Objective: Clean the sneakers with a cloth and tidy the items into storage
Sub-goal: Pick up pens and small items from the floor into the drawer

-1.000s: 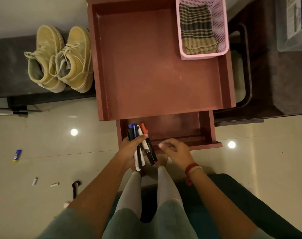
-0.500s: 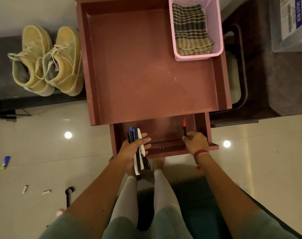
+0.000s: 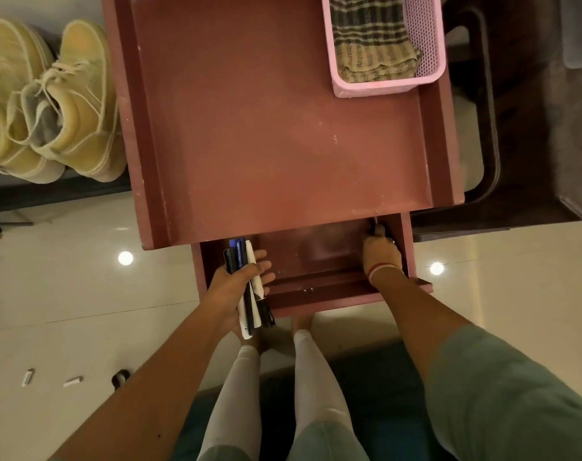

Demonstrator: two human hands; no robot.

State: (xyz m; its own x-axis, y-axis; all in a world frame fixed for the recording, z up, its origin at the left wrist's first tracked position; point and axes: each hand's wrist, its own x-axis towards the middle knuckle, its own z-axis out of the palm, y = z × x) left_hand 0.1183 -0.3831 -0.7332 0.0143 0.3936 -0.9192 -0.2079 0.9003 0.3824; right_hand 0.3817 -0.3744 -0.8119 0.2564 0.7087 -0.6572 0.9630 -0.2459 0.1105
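My left hand (image 3: pixel 236 287) grips a bundle of markers (image 3: pixel 246 261) over the near left end of the open drawer (image 3: pixel 329 296), thumb across them and fingers wrapped beneath, their caps pointing away from me. My right hand (image 3: pixel 381 257) is deep in the drawer's back right corner, fingers curled on a slim dark single marker (image 3: pixel 372 224), most of it hidden under the tabletop (image 3: pixel 266 128). The sneakers (image 3: pixel 66 104) stand together left of the table, and the cloth (image 3: pixel 369 34) lies folded in the pink basket (image 3: pixel 382 86) on the tabletop's far right, so I judge I am in the tidying part. To do this well, I should lay the single marker flat along the right wall, then release it cleanly. The bundle wants a firm squeeze, since the outer pens could slip. I should feed the rest in beside the first, parallel, so nothing jams the drawer when it closes
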